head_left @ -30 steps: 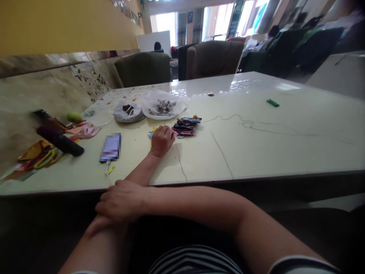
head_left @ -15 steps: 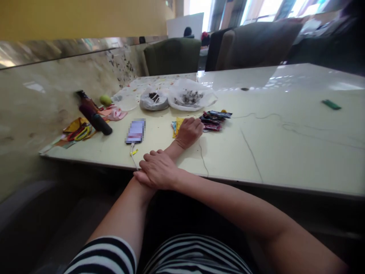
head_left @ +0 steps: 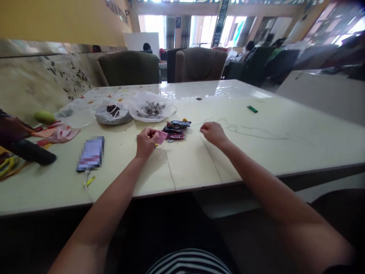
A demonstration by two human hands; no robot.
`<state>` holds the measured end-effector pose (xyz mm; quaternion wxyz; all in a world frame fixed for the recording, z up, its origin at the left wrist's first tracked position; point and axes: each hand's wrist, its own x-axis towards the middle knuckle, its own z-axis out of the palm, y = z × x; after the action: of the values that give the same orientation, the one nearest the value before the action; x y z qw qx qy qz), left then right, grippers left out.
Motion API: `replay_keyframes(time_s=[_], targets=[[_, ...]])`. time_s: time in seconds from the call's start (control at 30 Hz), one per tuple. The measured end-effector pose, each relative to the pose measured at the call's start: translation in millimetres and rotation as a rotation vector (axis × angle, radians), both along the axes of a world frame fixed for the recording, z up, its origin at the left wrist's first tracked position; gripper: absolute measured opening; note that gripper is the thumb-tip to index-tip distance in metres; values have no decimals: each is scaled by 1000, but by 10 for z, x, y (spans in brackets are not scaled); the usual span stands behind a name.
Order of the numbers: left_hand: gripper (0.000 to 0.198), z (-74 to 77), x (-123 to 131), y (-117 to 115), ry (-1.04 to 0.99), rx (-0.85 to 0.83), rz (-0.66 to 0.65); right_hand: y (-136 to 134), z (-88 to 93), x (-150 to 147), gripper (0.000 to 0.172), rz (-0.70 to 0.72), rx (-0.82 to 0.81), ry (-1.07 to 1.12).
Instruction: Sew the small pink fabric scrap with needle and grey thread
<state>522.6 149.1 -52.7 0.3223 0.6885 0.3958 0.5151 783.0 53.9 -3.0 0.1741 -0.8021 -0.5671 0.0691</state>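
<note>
My left hand (head_left: 146, 141) rests on the cream table (head_left: 256, 148), fingers closed on a small pink wrapper (head_left: 162, 137). A pile of colourful wrappers (head_left: 176, 128) lies just right of it. My right hand (head_left: 212, 134) is closed in a loose pinch near a thin thread (head_left: 248, 131) that runs across the tabletop; whether it grips the thread is unclear. Two thread ends (head_left: 168, 167) trail toward the table's near edge.
Two clear plastic bags (head_left: 151, 109) with dark bits sit behind the wrappers. A phone (head_left: 91, 153) on a cable, a dark bottle (head_left: 31, 153), a pink cloth (head_left: 61, 133) and scissors lie at left. A green lighter (head_left: 252, 109) lies far right. Armchairs stand beyond.
My right hand left my left forearm and moved up onto the table by the thread. My left hand now holds a pink wrapper. The camera turned.
</note>
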Motion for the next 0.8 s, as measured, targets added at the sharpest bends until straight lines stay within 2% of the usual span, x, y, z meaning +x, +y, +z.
replay_keyframes(time_s=[0.1,0.23,0.4,0.57,0.63,0.7,0.8], targets=[[16,48,25,-93,-106,-177,-104,361,-79,288,26,-63,-183,-115],[24,72,17,-123,-220,-342,-141,598,-164,182,37,18,-312,-214],[29,92,23,-131,-251,-446,-179,682,-147,118,37,129,-380,-256],[27,103,39,-149,-288,-473,-192,609,-36,165,16,114,-372,-189],[26,97,44,-149,-296,-480,-204,527,27,87,11,104,-287,-63],[27,83,48,-144,-298,-484,-207,441,74,-75,12,139,-96,229],[28,53,50,-134,-290,-487,-194,365,55,-409,9,295,209,690]])
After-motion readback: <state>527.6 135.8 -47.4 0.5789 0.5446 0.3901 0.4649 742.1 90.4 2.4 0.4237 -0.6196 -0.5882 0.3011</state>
